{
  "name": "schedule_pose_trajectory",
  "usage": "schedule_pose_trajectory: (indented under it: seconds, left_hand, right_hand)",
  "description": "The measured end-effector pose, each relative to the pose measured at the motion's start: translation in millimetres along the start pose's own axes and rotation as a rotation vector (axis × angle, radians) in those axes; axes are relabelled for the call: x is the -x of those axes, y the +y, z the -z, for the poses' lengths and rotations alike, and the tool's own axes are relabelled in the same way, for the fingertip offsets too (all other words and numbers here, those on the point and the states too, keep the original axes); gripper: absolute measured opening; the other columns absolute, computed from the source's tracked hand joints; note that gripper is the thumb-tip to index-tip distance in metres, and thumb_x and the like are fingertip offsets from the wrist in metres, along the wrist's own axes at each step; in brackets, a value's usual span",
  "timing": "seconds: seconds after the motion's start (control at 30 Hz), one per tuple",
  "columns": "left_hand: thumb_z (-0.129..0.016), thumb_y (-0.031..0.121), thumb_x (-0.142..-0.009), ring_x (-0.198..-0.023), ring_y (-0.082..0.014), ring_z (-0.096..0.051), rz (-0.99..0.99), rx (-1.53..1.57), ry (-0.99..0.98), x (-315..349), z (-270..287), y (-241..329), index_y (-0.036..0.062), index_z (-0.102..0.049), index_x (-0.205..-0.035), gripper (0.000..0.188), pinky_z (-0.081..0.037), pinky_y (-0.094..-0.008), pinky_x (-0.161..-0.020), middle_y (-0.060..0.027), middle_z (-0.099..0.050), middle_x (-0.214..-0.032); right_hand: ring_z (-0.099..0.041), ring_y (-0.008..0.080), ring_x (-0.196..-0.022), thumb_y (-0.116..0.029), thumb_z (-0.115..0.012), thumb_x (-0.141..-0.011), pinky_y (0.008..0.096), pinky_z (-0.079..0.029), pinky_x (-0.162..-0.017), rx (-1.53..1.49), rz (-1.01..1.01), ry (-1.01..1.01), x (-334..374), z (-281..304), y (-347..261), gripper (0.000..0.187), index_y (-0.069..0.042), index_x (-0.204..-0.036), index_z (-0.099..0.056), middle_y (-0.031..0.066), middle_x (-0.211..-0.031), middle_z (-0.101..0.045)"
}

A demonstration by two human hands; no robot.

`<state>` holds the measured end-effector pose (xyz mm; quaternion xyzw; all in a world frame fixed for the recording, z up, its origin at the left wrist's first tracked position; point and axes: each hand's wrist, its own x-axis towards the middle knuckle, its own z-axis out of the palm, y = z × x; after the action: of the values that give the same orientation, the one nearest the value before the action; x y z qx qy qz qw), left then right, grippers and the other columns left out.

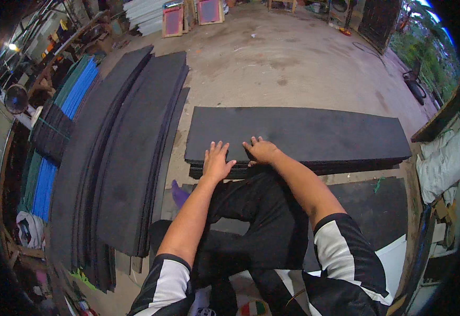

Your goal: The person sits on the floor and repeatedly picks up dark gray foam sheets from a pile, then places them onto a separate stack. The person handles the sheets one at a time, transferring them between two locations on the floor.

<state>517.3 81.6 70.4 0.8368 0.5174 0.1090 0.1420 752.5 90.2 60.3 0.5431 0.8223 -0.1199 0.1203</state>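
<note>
In front of me lies a low stack of long dark grey sheets [314, 134], its near edge showing several layers. My left hand [218, 162] rests on the near left part of the top sheet, its fingers stretched out and apart. My right hand [263, 151] lies a little to the right of it on the same sheet, fingers spread and pointing left, with the thumb down by the near edge. Neither hand grips anything that I can see. My bent legs in black trousers are right against the stack's near side.
Two tall piles of long dark sheets [140, 137] stand to the left, with blue sheets [80, 87] beyond them. A fan [16, 99] is at the far left. White sacks [440, 166] sit at the right. Framed panels [172, 20] lean at the back.
</note>
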Motion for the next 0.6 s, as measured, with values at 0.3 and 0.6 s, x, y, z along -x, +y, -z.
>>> schedule_pose_trajectory:
  seconds: [0.3,0.6]
  left_hand:
    - [-0.077,0.025,-0.086,-0.144,-0.0337,-0.046,-0.246,-0.453,-0.006,-28,37,60,0.0194,-0.054,-0.147,0.065,-0.037,-0.0553,-0.117,-0.006,-0.055,-0.152]
    - [-0.074,0.016,-0.084,-0.131,-0.0319,-0.06,-0.248,-0.516,0.136,6,98,15,0.0221,-0.063,-0.138,0.055,-0.049,-0.0525,-0.106,-0.0038,-0.063,-0.144]
  right_hand:
    - [-0.063,0.0462,-0.121,-0.039,-0.051,-0.104,0.0556,-0.057,-0.096,-0.012,0.092,0.47,30,2,9,0.055,-0.004,-0.147,-0.048,0.0286,-0.138,-0.058]
    - [-0.062,0.0367,-0.123,-0.01,-0.059,-0.09,0.0491,-0.053,-0.1,-0.059,-0.246,0.709,161,-36,71,0.052,-0.012,-0.142,-0.056,0.0166,-0.137,-0.061]
